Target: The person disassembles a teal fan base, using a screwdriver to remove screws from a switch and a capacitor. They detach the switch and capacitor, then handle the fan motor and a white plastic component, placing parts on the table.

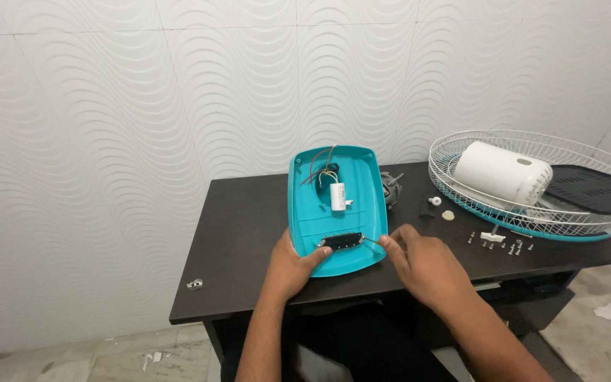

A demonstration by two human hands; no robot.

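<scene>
Both hands (298, 265) (419, 258) pinch the teal housing's (362, 184) black switch strip (341, 241).

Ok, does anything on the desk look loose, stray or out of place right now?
Yes. Small screws lie scattered loose near the desk's right edge, and a lone metal piece sits at its front left corner. Coloured wires hang untidy inside the turquoise cover.
</scene>
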